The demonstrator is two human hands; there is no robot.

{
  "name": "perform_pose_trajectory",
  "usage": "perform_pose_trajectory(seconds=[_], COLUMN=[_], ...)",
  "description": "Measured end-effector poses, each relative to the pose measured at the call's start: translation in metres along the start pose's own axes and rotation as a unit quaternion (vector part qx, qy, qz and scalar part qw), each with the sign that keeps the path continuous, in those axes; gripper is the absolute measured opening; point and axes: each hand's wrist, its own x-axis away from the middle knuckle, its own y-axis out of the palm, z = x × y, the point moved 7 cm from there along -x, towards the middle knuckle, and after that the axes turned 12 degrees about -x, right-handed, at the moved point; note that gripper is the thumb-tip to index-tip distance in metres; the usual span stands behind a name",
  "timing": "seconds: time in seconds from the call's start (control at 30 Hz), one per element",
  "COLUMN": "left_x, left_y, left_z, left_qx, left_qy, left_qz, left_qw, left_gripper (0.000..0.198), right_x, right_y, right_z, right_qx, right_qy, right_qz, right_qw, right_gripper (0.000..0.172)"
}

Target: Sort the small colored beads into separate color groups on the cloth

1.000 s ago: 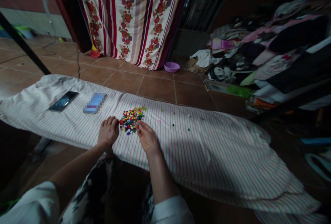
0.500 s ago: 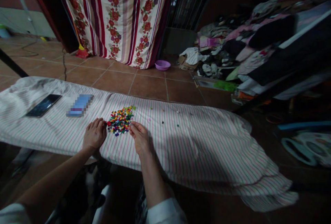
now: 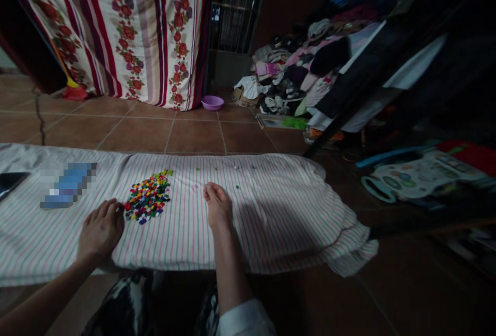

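A heap of small multicoloured pieces [image 3: 149,196], bead-like in size, lies on the striped cloth [image 3: 182,238]. Beside its left edge my left hand [image 3: 101,228] rests palm down, fingers stretched out, its tips close to a red piece [image 3: 127,205]. Right of the heap, my right hand [image 3: 217,205] is held over the cloth with thumb and fingers pinched together; whatever may be between them is too small or hidden. Single pieces lie spaced apart around it: a pink one [image 3: 195,187], a dark green one [image 3: 237,187], a light green one [image 3: 197,168] and a white one [image 3: 236,167].
A phone with a blurred blue screen [image 3: 72,183] and a dark phone [image 3: 11,183] lie at the left on the cloth. Beyond are a floral curtain [image 3: 143,31], a purple basin [image 3: 212,102] and a clothes pile [image 3: 294,67]. A dark slanted bar [image 3: 329,132] stands at the right.
My right hand has moved right, from the heap's edge toward the single pieces. My left hand stays beside the heap. The view has swung to the right.
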Motion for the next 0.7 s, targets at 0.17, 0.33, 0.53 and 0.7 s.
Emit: perform_pose_trajectory(seconds=[0.17, 0.33, 0.53, 0.7], left_x=[0.0, 0.0, 0.0, 0.0], left_y=[0.0, -0.003, -0.006, -0.001], left_z=[0.0, 0.002, 0.003, 0.002], left_qx=[0.037, 0.008, 0.015, -0.007], left_qy=[-0.012, -0.014, 0.0, 0.0], left_qz=[-0.003, -0.019, -0.002, -0.01], left_qw=[0.999, 1.0, 1.0, 1.0], left_gripper=[0.034, 0.037, 0.035, 0.038], right_x=[-0.015, -0.032, -0.042, -0.075], right_y=[-0.032, -0.054, -0.098, -0.118], right_z=[-0.037, -0.06, -0.068, -0.078], right_qx=[0.037, 0.13, 0.189, 0.186], right_qy=[-0.034, -0.054, -0.057, -0.056], right_qz=[0.071, 0.053, 0.072, 0.073], right_qw=[0.996, 0.989, 0.978, 0.978], right_gripper=[0.043, 0.041, 0.036, 0.042])
